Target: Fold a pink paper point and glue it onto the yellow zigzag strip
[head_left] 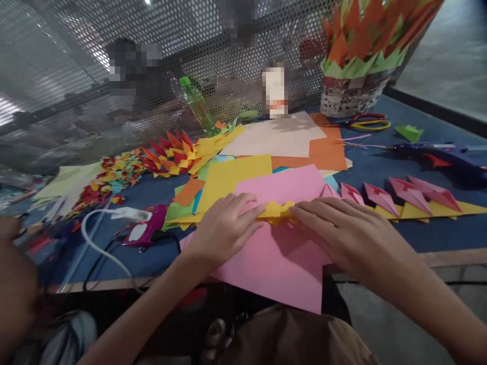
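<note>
A small folded yellow paper piece [277, 211] lies on a large pink paper sheet [281, 263] at the near table edge. My left hand [224, 228] rests on the pink sheet with its fingers pressed down on the left end of the yellow piece. My right hand [342, 230] lies flat, fingers together, pressing the right end of the same piece. To the right a row of pink and yellow folded paper points [399, 200] stretches along the blue tabletop [437, 228].
Yellow [232, 177], orange [327, 152] and beige sheets are stacked behind. Folded red-yellow chains [175, 152] lie left. A purple glue gun [146, 230] with white cable, scissors [365, 122], a blue glue gun [437, 154], a green bottle [196, 104] and a paper-decorated basket [353, 86] stand around. Another person's arm [15, 289] is at the left edge.
</note>
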Motion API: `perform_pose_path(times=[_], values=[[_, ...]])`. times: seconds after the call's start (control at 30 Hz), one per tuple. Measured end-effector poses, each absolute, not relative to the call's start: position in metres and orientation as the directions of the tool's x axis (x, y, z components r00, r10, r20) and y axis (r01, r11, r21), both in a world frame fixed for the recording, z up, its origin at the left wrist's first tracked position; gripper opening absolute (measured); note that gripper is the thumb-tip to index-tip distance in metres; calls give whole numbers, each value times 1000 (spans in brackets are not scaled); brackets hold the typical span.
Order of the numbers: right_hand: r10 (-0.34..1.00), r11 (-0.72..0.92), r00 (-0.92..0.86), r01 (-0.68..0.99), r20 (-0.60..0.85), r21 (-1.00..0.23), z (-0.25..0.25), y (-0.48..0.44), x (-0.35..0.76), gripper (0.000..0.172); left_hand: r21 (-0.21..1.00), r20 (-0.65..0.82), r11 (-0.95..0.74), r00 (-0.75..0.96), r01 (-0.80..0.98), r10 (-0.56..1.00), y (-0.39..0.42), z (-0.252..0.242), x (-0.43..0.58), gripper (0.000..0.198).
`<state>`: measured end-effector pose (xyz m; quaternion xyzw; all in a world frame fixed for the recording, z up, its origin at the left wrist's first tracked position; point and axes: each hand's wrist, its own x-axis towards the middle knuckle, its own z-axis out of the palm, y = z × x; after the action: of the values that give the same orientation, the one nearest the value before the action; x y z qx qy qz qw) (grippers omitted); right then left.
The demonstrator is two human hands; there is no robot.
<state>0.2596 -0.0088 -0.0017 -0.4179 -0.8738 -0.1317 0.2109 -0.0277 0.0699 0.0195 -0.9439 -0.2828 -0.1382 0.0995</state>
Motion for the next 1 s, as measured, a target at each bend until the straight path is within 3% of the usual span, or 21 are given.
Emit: perform_pose_path(times=[0.27, 0.5, 0.87, 1.0], values=[[679, 594, -584, 793, 444, 136, -3, 12, 241, 20, -271, 403, -812, 827, 517, 392, 68, -1, -22, 13], [645, 617, -613, 770, 456, 163, -8, 16, 244, 27, -399, 417, -797, 864, 454, 283, 68, 7, -18, 18], [587, 656, -680, 718, 439, 234, -4, 16, 239, 25, -371, 348, -877, 921, 307, 175, 73, 0, -22, 19], [598, 680, -684, 709, 418, 186, -3, 9, 244, 30, -330, 330, -885, 919, 328, 217, 63, 4, -32, 25]])
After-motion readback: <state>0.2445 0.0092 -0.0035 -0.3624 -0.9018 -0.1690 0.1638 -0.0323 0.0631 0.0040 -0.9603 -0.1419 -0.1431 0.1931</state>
